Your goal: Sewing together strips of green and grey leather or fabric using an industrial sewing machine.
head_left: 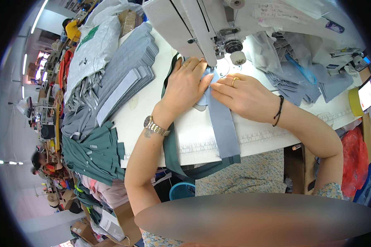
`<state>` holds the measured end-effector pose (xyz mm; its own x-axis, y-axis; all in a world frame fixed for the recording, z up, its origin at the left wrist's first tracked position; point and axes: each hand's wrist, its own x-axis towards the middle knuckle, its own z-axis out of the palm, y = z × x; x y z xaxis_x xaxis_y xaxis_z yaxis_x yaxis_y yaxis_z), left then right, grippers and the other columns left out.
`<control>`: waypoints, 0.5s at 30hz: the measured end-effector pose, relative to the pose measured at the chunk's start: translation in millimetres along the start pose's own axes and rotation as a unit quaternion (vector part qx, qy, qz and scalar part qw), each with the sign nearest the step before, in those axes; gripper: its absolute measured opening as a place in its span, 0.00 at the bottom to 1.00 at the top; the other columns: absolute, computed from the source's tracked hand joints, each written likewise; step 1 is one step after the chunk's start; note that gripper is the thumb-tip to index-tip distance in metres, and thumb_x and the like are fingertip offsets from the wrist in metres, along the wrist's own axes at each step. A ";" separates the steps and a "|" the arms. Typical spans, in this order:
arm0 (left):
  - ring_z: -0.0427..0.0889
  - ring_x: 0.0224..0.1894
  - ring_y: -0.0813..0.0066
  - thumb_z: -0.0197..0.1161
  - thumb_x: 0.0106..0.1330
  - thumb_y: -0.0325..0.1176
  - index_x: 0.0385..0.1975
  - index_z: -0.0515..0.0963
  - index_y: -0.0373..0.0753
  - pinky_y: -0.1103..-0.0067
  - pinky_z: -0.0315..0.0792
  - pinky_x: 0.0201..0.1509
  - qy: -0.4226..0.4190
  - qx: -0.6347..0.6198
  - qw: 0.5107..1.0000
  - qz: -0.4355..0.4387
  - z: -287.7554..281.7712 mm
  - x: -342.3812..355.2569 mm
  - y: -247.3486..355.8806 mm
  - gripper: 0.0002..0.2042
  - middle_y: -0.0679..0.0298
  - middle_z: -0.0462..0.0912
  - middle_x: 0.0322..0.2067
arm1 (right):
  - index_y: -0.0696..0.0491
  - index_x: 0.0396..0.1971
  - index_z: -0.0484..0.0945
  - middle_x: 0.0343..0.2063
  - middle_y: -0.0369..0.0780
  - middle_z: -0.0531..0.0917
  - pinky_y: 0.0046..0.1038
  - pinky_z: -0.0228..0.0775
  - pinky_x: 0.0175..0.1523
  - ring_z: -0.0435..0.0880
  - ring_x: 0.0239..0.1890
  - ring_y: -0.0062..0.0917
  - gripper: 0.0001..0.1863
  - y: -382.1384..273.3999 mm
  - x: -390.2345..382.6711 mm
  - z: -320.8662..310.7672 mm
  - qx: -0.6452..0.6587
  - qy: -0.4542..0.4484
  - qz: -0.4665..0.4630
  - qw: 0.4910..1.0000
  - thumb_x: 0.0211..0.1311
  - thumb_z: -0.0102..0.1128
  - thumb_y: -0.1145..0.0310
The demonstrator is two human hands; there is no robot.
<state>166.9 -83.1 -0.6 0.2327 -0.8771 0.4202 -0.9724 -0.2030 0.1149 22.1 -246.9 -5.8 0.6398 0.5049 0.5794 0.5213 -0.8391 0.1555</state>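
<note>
A grey-blue fabric strip point(222, 131) runs from under the needle of a white sewing machine point(181, 24) down over the table's front edge. My left hand point(185, 82) presses and grips the cloth just left of the needle, its fingertips bent close to the presser foot. To the right, my right hand point(247, 94) pinches the strip's edge between thumb and fingers, close to my left thumb. A dark green strip point(171, 152) passes beneath my left wrist and hangs in a loop past the table edge. The fingertips partly cover the cloth at the needle.
Stacks of grey cut pieces point(140, 53) and a green garment point(95, 152) lie at the left. More grey pieces point(290, 86) and clear plastic sit at the right, beside a yellow tape roll point(354, 102). A blue bucket point(181, 191) stands below the table.
</note>
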 end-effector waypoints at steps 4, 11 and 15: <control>0.80 0.50 0.58 0.63 0.67 0.38 0.43 0.78 0.32 0.62 0.67 0.63 -0.016 -0.021 0.999 -0.030 1.4 5.4 -0.7 0.14 0.55 0.82 0.43 | 0.62 0.34 0.81 0.39 0.43 0.84 0.31 0.75 0.58 0.84 0.45 0.28 0.11 0.9 -3.2 0.7 -0.004 -0.005 0.013 1.000 0.49 0.61 0.74; 0.80 0.49 0.57 0.63 0.66 0.37 0.43 0.79 0.34 0.60 0.67 0.62 0.001 -0.022 1.000 -0.022 -1.2 2.7 -9.7 0.13 0.56 0.82 0.41 | 0.65 0.40 0.81 0.43 0.46 0.84 0.32 0.75 0.56 0.83 0.47 0.31 0.16 -6.4 3.4 2.3 -0.029 -0.014 -0.001 0.999 0.51 0.61 0.73; 0.80 0.48 0.55 0.65 0.64 0.33 0.46 0.79 0.35 0.66 0.74 0.54 0.018 0.041 0.999 0.001 -10.9 -2.2 2.7 0.13 0.57 0.83 0.43 | 0.67 0.45 0.80 0.45 0.51 0.83 0.31 0.75 0.52 0.83 0.47 0.37 0.20 -20.3 1.3 -10.5 -0.051 -0.049 -0.025 0.997 0.54 0.59 0.69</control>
<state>163.9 -77.0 8.6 0.2306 -0.8613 0.4528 -0.9703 -0.2386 0.0402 6.4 -231.4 0.2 0.6692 0.5600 0.4884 0.4973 -0.8259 0.2656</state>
